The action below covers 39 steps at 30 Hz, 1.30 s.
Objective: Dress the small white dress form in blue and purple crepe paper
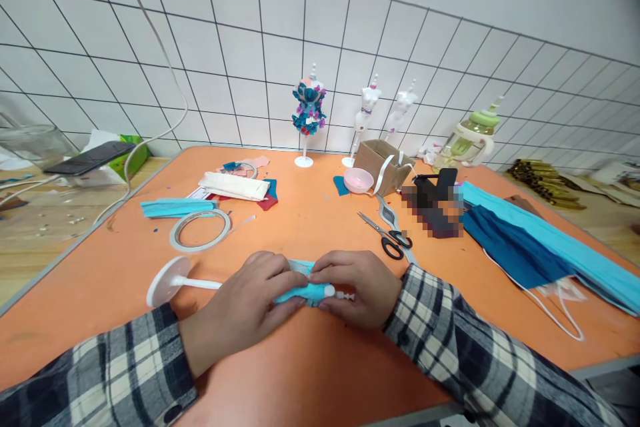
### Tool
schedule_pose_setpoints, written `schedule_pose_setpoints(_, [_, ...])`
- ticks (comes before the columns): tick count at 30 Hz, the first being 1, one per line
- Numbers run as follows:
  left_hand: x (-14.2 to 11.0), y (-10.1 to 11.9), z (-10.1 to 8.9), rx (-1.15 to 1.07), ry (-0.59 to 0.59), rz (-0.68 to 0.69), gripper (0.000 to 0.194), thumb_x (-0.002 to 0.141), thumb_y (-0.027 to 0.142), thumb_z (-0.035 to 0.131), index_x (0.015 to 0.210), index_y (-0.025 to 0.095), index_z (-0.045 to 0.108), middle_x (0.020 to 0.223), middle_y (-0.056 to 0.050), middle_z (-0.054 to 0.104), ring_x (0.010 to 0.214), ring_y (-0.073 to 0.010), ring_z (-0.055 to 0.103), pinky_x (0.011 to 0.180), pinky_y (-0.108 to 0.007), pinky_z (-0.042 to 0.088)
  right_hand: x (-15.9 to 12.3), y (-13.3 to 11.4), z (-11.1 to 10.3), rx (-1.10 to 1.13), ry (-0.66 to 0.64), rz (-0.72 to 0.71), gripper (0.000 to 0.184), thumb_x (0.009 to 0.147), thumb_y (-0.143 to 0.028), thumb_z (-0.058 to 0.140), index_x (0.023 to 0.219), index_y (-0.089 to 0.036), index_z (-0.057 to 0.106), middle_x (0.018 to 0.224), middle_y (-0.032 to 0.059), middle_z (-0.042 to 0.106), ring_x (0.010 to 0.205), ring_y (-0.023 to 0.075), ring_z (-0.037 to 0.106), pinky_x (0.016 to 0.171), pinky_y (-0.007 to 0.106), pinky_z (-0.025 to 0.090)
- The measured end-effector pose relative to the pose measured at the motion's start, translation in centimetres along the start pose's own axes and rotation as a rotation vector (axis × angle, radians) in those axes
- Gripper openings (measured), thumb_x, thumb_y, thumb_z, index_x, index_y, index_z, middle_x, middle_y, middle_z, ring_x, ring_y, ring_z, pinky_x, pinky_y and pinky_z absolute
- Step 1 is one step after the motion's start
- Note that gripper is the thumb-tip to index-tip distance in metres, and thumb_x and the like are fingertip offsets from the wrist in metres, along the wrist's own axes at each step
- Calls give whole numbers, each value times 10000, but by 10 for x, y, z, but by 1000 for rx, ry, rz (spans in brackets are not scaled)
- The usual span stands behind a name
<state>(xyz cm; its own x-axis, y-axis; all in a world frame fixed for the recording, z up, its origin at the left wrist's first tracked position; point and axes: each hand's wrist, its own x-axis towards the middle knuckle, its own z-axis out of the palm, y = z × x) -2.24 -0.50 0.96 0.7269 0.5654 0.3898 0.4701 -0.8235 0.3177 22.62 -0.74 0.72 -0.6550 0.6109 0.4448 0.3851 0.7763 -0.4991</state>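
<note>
Plaid sleeves; left hand, right hand gripping blue-wrapped mannequin; orange table; gridded wall.

Bright, soft light, wide-angle edge distortion

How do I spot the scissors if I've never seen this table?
Start at the big orange table and find the right hand. Just beyond it lie the scissors, partly over a grey strip. Two black handle loops and pointed metal blades set them apart from that strip.
</note>
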Motion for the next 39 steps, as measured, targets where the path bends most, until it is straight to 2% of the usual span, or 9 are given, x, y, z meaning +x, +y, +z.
schedule_pose_setpoints(5, [4, 3, -2, -31, 17, 56, 90, 939, 206, 559, 979, 232, 635, 839, -23, 603, 810, -194, 551, 816, -365, 441, 3, -8, -1, -72, 44, 45, 314, 948, -457, 550, 1061, -232, 737, 1081, 64, 719, 861, 163, 700, 774, 265, 540])
schedule_pose_setpoints(9, [6, 3, -3, -2, 35, 86, 99, 940, 207, 547, 864, 223, 608, 796, -11, 581, 764, -181, 536, 922, -410, 442, 5, -10, 2, -5, 74, 78, 322, 995, -396, 483, 975, -217, 750, 1016, 53, 735, 894, 157, 701, 800, 258, 533])
schedule_pose_setpoints(14, [3, 4, -2, 0, -6, 78, 75, 938, 207, 552, 906, 229, 617, 844, -16, 605, 821, -181, 562, 1048, -458, 396, 6, -8, 4, 33, 92, 159, 341, 1008, -396, 463, 1079, -191, 727, 986, 60, 746, 874, 160, 694, 785, 266, 529])
schedule_pose_setpoints(17, [1, 3, 0, 2, -6, 85, 67, 933, 209, 563, 940, 238, 622, 853, -13, 608, 832, -179, 570, 1075, -461, 384, 6, -8, 2, 14, 82, 123, 347, 1002, -408, 468, 1088, -188, 723, 1029, 67, 747, 909, 166, 695, 802, 269, 530])
schedule_pose_setpoints(25, [-2, 2, 3, 3, 27, 128, 79, 934, 187, 571, 979, 230, 619, 854, -15, 589, 828, -183, 552, 1039, -462, 393, 7, -10, -5, -107, 63, -26, 508, 1037, -441, 329, 924, -197, 760, 1104, 80, 734, 866, 164, 682, 795, 291, 513])
schedule_pose_setpoints(29, [-2, 3, 3, -19, -2, 98, 238, 939, 199, 578, 1172, 247, 588, 928, -43, 600, 864, -214, 544, 812, -372, 454, 6, -9, -4, -76, 52, -32, 493, 1026, -460, 372, 932, -191, 774, 1141, 88, 726, 897, 174, 676, 827, 301, 503])
schedule_pose_setpoints(31, [-3, 3, 4, -13, -22, 94, 294, 947, 211, 576, 1235, 270, 576, 947, -51, 598, 850, -221, 535, 736, -345, 437, 6, -9, -4, -53, 34, -15, 527, 1032, -473, 351, 919, -190, 780, 1163, 93, 719, 931, 186, 674, 853, 318, 497])
schedule_pose_setpoints(35, [-6, 1, 6, -16, -28, 104, 367, 957, 201, 570, 1317, 266, 538, 950, -55, 592, 849, -219, 526, 740, -345, 433, 7, -8, -4, 72, 37, 91, 688, 1052, -527, 199, 958, -184, 788, 1219, 106, 701, 1084, 218, 650, 950, 370, 466])
schedule_pose_setpoints(39, [-4, 2, 7, -31, -24, 108, 324, 953, 181, 572, 1270, 247, 558, 943, -53, 592, 852, -216, 522, 742, -344, 433, 8, -8, -5, 186, 42, 201, 722, 1041, -578, 185, 953, -194, 790, 1246, 94, 697, 1139, 223, 632, 996, 390, 439])
